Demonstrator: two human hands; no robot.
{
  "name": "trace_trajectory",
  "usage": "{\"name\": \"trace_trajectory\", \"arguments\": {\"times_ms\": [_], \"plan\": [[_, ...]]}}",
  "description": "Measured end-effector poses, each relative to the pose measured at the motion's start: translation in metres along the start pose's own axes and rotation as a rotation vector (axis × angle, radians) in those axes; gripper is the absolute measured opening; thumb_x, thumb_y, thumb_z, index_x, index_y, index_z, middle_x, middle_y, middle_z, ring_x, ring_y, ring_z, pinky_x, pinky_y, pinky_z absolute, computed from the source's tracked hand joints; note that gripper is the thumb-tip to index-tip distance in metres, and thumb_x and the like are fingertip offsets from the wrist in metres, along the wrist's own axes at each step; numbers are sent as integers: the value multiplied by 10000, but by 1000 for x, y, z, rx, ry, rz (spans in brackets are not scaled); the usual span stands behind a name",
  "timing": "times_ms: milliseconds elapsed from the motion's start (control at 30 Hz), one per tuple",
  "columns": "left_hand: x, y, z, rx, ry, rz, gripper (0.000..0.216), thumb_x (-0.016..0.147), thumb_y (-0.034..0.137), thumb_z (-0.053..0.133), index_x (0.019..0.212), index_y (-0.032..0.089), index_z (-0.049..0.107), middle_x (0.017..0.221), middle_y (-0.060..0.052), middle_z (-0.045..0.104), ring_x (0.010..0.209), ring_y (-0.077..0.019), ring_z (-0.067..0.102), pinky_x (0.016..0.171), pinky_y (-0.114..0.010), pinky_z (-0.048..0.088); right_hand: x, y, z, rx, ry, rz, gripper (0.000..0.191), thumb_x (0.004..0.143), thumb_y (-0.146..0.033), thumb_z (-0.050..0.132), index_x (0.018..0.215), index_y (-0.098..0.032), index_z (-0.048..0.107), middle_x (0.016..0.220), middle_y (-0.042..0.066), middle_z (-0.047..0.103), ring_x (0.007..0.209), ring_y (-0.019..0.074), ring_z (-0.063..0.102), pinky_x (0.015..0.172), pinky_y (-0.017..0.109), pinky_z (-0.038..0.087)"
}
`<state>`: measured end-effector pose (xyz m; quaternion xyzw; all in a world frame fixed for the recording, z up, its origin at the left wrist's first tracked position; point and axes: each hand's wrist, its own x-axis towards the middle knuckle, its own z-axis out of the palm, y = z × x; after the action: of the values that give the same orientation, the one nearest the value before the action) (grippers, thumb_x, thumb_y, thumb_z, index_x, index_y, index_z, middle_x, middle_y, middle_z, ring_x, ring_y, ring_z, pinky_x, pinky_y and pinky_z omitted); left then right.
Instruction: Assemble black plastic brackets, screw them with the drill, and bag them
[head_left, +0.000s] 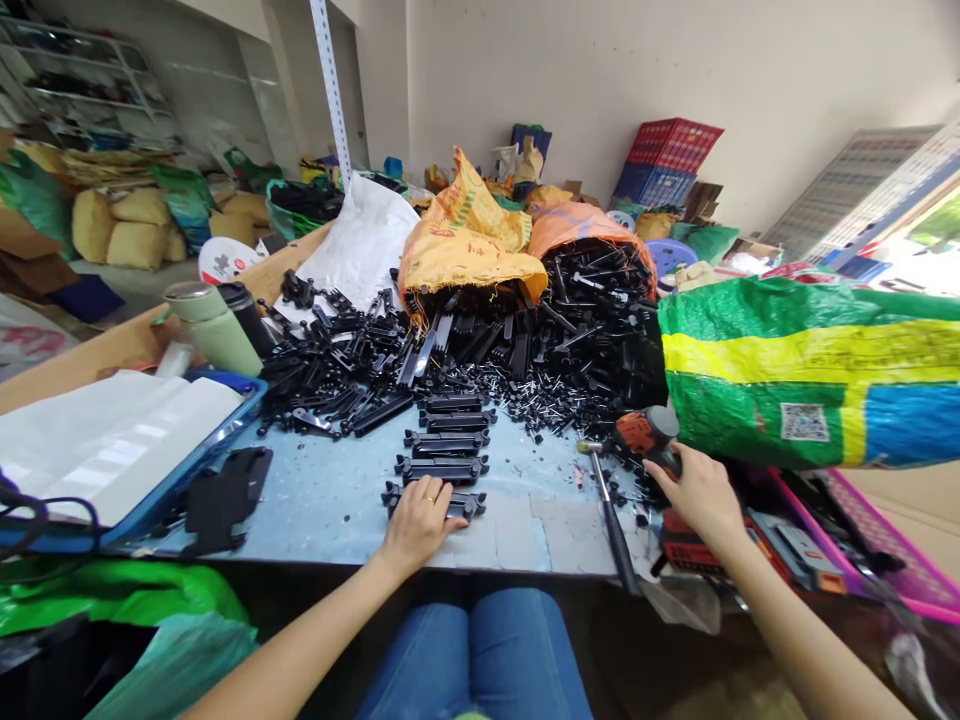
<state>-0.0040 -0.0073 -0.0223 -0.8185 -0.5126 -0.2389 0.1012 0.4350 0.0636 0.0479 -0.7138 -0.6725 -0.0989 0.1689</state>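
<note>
My left hand (418, 518), with a ring on one finger, lies on the nearest of several black plastic parts (442, 440) lined up in a row on the pale blue table (330, 495); its fingers curl over that part (463, 503). My right hand (694, 485) wraps round the handle of an orange and black power drill (643, 432) at the table's right side. A hammer (609, 505) lies next to the drill, its handle pointing toward me.
A big heap of black plastic parts (480, 350) spills from orange sacks (469, 240) at the back. A green, yellow and blue woven bag (810, 370) bulges at right. Bottles (214, 325) and a blue tray (217, 420) with white sheets sit left. A pink crate (885, 545) is lower right.
</note>
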Motion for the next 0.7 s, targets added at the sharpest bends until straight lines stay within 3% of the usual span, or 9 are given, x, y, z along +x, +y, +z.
{"name": "trace_trajectory", "arguments": {"times_ms": [67,167,233,333,400,500,700], "plan": [[20,7,4,-25,21,-106,460,881,472,385,1118,121,565,1122,-174,566,1116,-306,476,910,-453,402,12,14,3,-8,-161,98,623,721,-539,577,1157,-98,515,1031,201,612,980,348,558,823,459,426],[72,10,16,-92,-25,-316,463,895,441,353,1174,115,526,1231,-173,511,1243,-303,354,995,-450,327,32,14,8,164,-375,274,622,675,-540,633,1115,-107,552,807,148,659,718,277,628,649,379,481],[111,2,31,-128,-145,-439,519,902,466,298,1197,94,509,1273,-176,487,1281,-293,305,1036,-434,273,44,8,12,355,-518,412,584,643,-514,680,1048,-105,587,609,89,632,536,219,598,525,328,472],[151,-19,55,-144,-206,-503,619,890,515,263,1268,58,442,1355,-201,404,1320,-322,229,1053,-472,208,52,1,16,566,-629,557,535,627,-474,713,993,-98,608,423,16,538,374,162,504,395,277,414],[159,-30,69,-154,-235,-505,675,873,554,264,1311,57,395,1384,-199,369,1326,-333,215,1060,-492,167,53,2,18,609,-616,566,528,622,-464,720,989,-99,613,394,3,519,349,150,481,362,259,386],[150,-39,81,-162,-287,-474,708,858,595,243,1329,85,384,1396,-170,366,1326,-313,230,1079,-479,109,51,5,21,593,-590,542,535,610,-463,728,985,-96,620,400,9,529,352,152,489,352,252,377],[126,-36,81,-140,-338,-384,705,858,622,172,1343,151,370,1425,-111,339,1343,-263,201,1091,-443,88,52,11,26,534,-579,524,552,604,-466,735,983,-80,628,412,34,549,348,156,497,349,248,367]]}}
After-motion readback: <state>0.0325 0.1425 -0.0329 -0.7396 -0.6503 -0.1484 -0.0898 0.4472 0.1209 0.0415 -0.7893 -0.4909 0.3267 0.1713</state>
